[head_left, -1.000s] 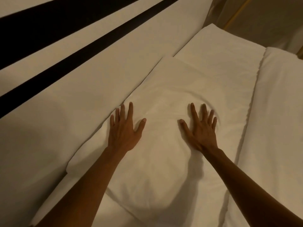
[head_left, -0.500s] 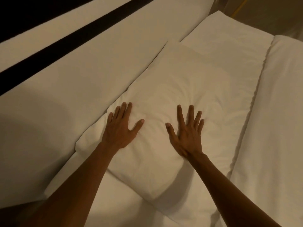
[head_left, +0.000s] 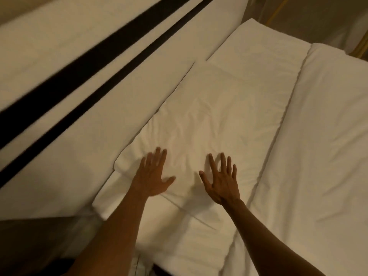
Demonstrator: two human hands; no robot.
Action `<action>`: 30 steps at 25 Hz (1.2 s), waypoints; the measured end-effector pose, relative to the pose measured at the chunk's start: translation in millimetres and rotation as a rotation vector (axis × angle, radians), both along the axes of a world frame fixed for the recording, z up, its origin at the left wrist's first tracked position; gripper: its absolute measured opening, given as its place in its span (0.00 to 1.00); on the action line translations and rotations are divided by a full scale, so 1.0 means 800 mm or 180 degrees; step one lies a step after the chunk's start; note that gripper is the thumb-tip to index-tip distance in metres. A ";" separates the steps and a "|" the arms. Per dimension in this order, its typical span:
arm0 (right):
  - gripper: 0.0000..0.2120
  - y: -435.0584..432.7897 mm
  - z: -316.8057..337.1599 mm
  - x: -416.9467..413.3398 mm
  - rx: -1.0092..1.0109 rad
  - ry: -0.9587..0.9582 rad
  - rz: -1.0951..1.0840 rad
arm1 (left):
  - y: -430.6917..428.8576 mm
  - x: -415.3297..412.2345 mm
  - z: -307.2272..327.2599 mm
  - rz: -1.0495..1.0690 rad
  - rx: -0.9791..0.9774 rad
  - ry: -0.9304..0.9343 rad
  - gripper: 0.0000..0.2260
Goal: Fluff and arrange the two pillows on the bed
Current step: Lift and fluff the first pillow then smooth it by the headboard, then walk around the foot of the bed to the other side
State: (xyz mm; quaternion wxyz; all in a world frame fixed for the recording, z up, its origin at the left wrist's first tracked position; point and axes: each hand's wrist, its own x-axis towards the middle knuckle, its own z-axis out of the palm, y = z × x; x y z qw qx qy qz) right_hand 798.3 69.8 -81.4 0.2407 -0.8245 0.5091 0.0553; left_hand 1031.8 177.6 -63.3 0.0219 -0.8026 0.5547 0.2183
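A white pillow (head_left: 209,116) lies flat on the bed beside the headboard, its cover creased in the middle. My left hand (head_left: 152,174) rests palm down on its near left corner, fingers spread. My right hand (head_left: 221,180) lies palm down near the pillow's near edge, fingers spread, holding nothing. A second white pillow (head_left: 258,48) lies beyond the first, toward the far end. Its near edge touches the first pillow.
A white padded headboard (head_left: 99,92) with two dark stripes runs along the left. A white duvet (head_left: 322,136) covers the bed on the right, its folded edge running beside the pillows. White sheet (head_left: 179,232) shows below my hands.
Both hands have slid back toward me along the pillow, from its middle to its near end. The pillow now lies flatter, with new creases in its middle.
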 end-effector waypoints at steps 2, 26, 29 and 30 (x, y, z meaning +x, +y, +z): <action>0.37 0.050 0.064 -0.033 0.0228 0.0075 -0.0274 | 0.055 -0.048 0.061 -0.0084 0.0170 0.0234 0.42; 0.41 0.344 0.431 -0.731 -0.0603 0.0104 -0.2196 | 0.184 -0.706 0.408 -0.1513 -0.0653 0.0138 0.37; 0.42 0.383 0.425 -0.813 -0.0564 0.0154 -0.2495 | 0.190 -0.791 0.419 -0.1772 -0.0742 0.0178 0.39; 0.42 0.396 0.420 -0.840 -0.0541 0.0142 -0.2614 | 0.193 -0.819 0.418 -0.1883 -0.0732 0.0177 0.39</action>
